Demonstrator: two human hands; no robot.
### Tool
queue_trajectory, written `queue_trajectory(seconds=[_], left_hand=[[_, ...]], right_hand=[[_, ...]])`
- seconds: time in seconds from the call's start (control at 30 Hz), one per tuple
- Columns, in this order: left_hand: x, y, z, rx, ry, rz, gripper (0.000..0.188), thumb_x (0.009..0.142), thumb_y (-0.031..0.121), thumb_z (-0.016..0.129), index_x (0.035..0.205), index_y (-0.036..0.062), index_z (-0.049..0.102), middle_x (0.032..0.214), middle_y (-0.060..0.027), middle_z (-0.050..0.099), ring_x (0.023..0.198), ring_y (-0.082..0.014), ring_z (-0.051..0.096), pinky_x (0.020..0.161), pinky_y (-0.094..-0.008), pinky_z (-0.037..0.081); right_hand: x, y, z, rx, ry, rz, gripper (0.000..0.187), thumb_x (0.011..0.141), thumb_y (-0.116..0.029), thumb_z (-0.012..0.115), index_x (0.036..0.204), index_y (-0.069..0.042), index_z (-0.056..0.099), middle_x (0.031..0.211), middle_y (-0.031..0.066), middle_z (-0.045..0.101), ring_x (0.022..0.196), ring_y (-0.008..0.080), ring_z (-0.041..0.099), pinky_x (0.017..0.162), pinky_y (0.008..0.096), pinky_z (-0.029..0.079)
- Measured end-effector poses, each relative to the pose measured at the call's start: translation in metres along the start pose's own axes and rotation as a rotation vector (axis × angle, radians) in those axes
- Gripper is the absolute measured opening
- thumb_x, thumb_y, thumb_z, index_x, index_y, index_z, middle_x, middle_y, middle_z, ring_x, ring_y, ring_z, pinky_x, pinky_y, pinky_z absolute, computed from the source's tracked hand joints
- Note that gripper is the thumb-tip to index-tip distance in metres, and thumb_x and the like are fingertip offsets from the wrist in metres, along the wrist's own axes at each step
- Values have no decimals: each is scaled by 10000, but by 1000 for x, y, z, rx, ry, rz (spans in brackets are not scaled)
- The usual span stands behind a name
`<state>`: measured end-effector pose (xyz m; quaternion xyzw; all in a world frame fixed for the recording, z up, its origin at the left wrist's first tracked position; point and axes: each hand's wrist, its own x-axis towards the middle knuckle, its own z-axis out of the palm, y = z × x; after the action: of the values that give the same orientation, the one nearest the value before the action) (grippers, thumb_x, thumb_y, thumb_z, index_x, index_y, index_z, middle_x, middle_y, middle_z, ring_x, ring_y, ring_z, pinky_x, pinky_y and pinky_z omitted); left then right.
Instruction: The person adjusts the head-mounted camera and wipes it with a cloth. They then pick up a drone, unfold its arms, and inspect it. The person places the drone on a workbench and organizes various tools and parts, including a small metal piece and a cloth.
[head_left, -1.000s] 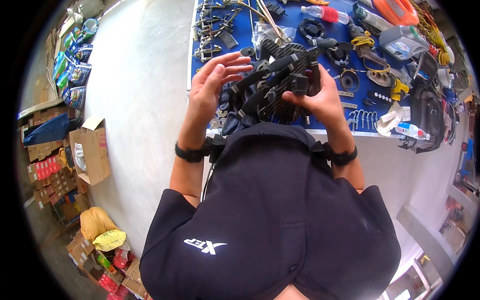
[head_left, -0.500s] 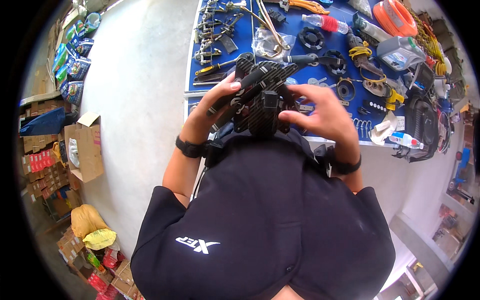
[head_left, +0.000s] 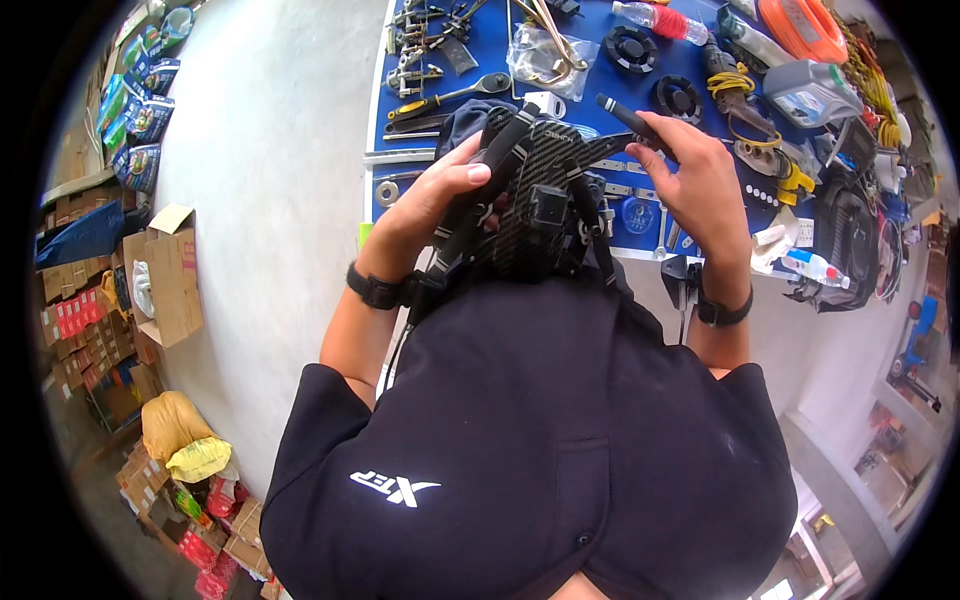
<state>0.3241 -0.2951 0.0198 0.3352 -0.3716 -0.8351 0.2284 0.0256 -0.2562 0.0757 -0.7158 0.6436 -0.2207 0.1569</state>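
Held close to my chest is a black folding drone with a carbon-fibre pattern and a square black block on its body. My left hand is wrapped round its left side, the thumb lying over the black folded arms there. Beyond the body's right side, my right hand pinches a slim black bar between thumb and fingers. This bar seems joined to a black arm running back to the body, though the joint is hard to make out. Dark cloth lies on the table behind the drone.
Across the blue table lie a ratchet wrench, metal clamps, black round parts, a corded power tool and a grey jug. A black bag sits at the right edge. An open cardboard box stands left.
My right hand has moved right, away from the drone's body, and now grips the black bar, which has swung outward. My left hand still holds the drone.
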Motion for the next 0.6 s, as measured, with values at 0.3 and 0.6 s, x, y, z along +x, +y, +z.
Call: queue_trajectory(seconds=[0.3,0.6], left_hand=[[-5,-1,-9,24,-9,23,771,838,391,664,1483,71,390,1054,-70,615,889,-146,612,719,-292,543],[-8,2,-10,7,115,-13,768,812,424,679,1445,69,427,1026,-71,608,872,-150,606,729,-302,544]], right_hand=[[-12,-5,20,527,37,288,264,856,-78,784,1070,55,706,904,106,761,847,120,722,742,224,539],[-21,-12,36,781,-163,252,295,890,-147,751,1114,43,725,904,95,756,811,101,687,724,220,531]])
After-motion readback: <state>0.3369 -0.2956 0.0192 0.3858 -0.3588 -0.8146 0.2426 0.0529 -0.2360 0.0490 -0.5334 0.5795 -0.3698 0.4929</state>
